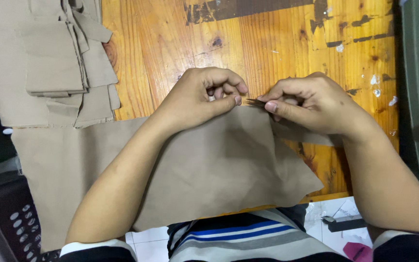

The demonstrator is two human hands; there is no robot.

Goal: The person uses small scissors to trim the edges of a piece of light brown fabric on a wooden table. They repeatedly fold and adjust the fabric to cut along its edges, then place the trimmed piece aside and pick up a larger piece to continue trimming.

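Both hands pinch the tan cloth (219,160) edge at 12 o'clock: left hand (197,99) steadies it, right hand (311,104) grips a thin dark tool (254,102).

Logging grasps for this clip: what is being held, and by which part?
Both hands, left hand and right hand, pinch the top edge of the flat tan fabric piece.

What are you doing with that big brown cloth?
A person sits at a wooden table with a tan piece of fabric spread across it. The left hand pinches the cloth's top edge, and the right hand pinches the same edge beside it, holding something thin and dark there. A stack of cut tan pieces lies at the table's far left.
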